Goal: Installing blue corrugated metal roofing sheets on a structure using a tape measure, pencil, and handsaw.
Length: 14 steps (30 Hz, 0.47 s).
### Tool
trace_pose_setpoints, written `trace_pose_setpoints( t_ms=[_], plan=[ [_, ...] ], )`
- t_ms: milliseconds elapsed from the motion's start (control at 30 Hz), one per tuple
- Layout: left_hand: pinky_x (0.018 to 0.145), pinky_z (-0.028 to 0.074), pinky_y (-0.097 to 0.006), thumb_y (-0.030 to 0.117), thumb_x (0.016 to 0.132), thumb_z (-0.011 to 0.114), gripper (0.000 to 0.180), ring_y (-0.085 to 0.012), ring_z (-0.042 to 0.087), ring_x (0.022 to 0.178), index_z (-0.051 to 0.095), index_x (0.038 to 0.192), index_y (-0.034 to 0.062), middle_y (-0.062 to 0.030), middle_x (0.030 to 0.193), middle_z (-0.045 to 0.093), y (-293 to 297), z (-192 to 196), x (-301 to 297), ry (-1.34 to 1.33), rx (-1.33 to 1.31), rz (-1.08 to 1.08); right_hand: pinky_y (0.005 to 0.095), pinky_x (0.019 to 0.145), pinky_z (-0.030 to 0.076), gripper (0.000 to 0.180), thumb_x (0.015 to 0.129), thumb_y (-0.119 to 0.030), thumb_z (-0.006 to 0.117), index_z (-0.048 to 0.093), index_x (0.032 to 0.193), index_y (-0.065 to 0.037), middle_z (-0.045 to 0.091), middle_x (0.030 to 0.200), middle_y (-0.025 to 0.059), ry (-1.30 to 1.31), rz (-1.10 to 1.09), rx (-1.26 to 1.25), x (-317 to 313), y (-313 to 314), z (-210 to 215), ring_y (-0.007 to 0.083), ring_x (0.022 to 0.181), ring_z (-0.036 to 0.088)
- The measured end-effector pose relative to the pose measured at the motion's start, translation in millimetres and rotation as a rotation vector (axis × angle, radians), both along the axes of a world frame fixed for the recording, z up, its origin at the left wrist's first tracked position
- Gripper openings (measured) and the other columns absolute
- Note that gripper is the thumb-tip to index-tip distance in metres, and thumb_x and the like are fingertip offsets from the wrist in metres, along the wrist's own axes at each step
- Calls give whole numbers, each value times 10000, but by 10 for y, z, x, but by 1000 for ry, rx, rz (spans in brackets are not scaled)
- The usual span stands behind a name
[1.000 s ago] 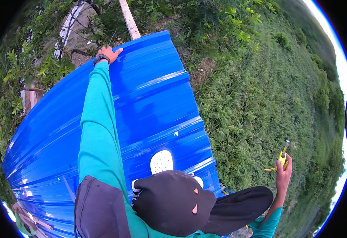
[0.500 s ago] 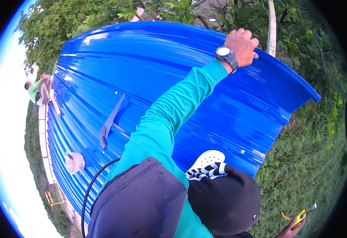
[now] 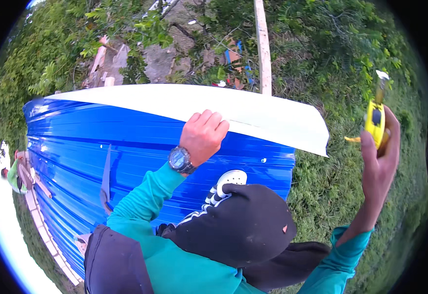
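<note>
My left hand [image 3: 204, 136], with a dark watch on the wrist, is closed over the edge of a roofing sheet [image 3: 175, 104]. That sheet is tipped up toward me, so its white underside shows; the fingertips are partly hidden. Beneath it lie blue ribbed roofing panels [image 3: 145, 142]. Out to the right, over the greenery, my right hand [image 3: 383, 157] is wrapped round a yellow tape measure [image 3: 375, 120]. A short length of blade sticks up from the tape measure. Left of my left forearm, a handsaw [image 3: 106, 179] rests on the blue panels.
A bucket [image 3: 82, 242] is partly hidden by dark cloth. At the far left a person in a green top [image 3: 18, 176] sits by a block wall [image 3: 45, 230]. A wooden pole [image 3: 263, 44] rises beyond the sheet. Grass [image 3: 317, 206] lies below the roof's right edge.
The sheet's far edge has been lifted toward me, turning up its white side. My left hand has come nearer with it. My right hand has risen with the tape measure.
</note>
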<state>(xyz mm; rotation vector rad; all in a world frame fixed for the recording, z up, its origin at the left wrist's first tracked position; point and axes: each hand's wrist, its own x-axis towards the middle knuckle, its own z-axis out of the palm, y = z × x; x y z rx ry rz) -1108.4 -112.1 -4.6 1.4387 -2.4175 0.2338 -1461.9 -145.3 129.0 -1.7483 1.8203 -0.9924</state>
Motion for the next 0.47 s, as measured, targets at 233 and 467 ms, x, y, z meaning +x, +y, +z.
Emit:
trace_pose_setpoints(
  t_ms=[233,467],
  plan=[
    [632,429,-368,74,708,732,212,-230,531,715,523,703,108,-40,737,473,345,-261,-131,22,10,-17,452,845,560,718,873,-557,695,566,1296,8,670,1184,197,247,162,-48,745,-1109,-705,352,973,712],
    [651,443,-335,61,733,685,138,-187,558,730,558,710,108,-28,710,475,875,-467,-14,-60,35,11,499,886,586,801,876,-578,675,512,1387,17,639,1260,214,265,207,266,1815,-1329,-1720,443,992,718]
  ],
)
